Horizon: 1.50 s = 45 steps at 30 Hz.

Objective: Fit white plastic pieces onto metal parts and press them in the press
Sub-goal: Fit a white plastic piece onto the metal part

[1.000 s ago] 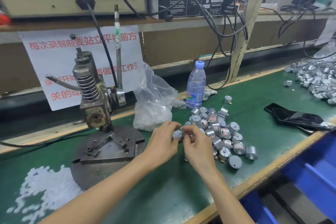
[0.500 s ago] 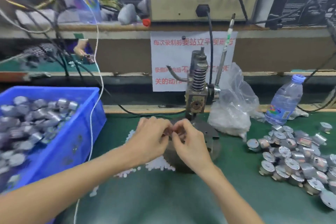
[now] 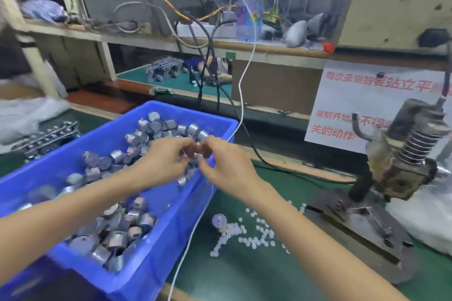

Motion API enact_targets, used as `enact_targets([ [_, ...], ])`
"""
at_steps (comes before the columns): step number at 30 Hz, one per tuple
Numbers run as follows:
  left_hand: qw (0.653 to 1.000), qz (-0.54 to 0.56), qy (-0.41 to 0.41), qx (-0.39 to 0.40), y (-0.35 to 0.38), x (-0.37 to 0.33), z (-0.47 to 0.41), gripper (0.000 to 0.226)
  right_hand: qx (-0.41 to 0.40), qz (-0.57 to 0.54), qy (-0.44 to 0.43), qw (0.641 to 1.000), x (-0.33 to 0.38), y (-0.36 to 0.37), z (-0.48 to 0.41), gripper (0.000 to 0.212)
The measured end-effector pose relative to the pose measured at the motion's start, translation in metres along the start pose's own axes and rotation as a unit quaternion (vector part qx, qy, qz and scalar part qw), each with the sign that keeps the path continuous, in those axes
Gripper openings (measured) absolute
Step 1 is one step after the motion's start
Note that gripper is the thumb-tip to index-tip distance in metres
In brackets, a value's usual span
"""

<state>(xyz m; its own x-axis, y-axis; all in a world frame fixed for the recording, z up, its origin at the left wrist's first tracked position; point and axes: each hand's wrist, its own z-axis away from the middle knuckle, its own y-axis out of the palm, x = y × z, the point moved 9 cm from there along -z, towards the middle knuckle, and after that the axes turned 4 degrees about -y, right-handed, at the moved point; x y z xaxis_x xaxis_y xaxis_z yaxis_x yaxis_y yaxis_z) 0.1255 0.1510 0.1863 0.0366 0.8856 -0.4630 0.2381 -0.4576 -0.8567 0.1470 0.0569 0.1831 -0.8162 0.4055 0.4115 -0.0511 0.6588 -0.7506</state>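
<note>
Green-matted bench [image 3: 244,276]. Pinching one metal part [image 3: 193,154] with left hand [image 3: 163,161] and right hand [image 3: 227,166], both clamped on it over blue bin [image 3: 137,276], likely fitting one of the white pieces [image 3: 247,239] scattered beside press [image 3: 401,154].

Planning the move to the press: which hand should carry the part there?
Right, probably. The press stands on the right, and the right hand is nearer it; the left hand hangs over the blue bin. Both pinch the part.
</note>
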Motion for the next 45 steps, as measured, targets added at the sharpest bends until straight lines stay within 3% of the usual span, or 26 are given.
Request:
enact_targets([
  [3, 0.989, -0.101, -0.085, 0.072, 0.012, 0.057, -0.011, 0.034, 0.066, 0.071, -0.017, 0.995, 0.008, 0.031, -0.027, 0.017],
  [6, 0.95, -0.229, -0.132, 0.165, 0.032, 0.107, -0.017, 0.036, 0.136, 0.137, -0.008, 0.981, 0.007, 0.06, -0.045, 0.022],
  [10, 0.93, -0.292, -0.138, 0.177, 0.042, 0.137, -0.031, 0.034, 0.226, 0.134, 0.039, 0.964, 0.001, 0.087, -0.053, 0.023],
  [14, 0.871, -0.4, -0.153, 0.241, 0.069, 0.157, -0.027, 0.043, 0.257, 0.155, 0.043, 0.953, 0.0, 0.095, -0.053, 0.018],
  [18, 0.858, -0.433, -0.136, 0.241, 0.083, 0.161, -0.022, 0.035, 0.244, 0.14, 0.043, 0.959, -0.002, 0.094, -0.054, 0.007],
  [20, 0.868, -0.403, -0.136, 0.257, 0.086, 0.153, -0.021, 0.028, 0.221, 0.122, 0.048, 0.966, -0.003, 0.092, -0.055, 0.014],
  [23, 0.923, -0.252, -0.159, 0.244, 0.076, 0.126, -0.026, 0.016, 0.188, 0.085, 0.062, 0.977, -0.005, 0.087, -0.055, 0.021],
  [28, 0.984, -0.007, -0.152, 0.092, 0.019, 0.079, -0.039, 0.025, 0.176, -0.037, 0.038, 0.983, -0.006, 0.065, -0.047, 0.045],
  [31, 0.975, 0.136, -0.166, 0.048, 0.004, 0.056, -0.03, 0.044, 0.137, -0.088, 0.007, 0.987, -0.006, 0.032, -0.03, 0.048],
  [36, 0.965, 0.227, -0.119, 0.05, 0.022, -0.013, -0.021, 0.038, -0.001, -0.125, 0.016, 0.992, -0.014, -0.024, 0.015, 0.028],
  [39, 0.952, 0.262, -0.109, 0.113, 0.05, -0.047, -0.009, 0.029, -0.033, -0.12, 0.055, 0.991, -0.038, -0.047, 0.054, 0.024],
  [42, 0.946, 0.233, -0.105, 0.199, 0.091, -0.072, 0.009, 0.016, 0.002, -0.146, 0.13, 0.981, -0.073, -0.047, 0.101, 0.026],
  [45, 0.945, 0.185, -0.098, 0.251, 0.137, -0.085, 0.03, 0.012, 0.07, -0.214, 0.231, 0.946, -0.103, -0.025, 0.15, 0.023],
])
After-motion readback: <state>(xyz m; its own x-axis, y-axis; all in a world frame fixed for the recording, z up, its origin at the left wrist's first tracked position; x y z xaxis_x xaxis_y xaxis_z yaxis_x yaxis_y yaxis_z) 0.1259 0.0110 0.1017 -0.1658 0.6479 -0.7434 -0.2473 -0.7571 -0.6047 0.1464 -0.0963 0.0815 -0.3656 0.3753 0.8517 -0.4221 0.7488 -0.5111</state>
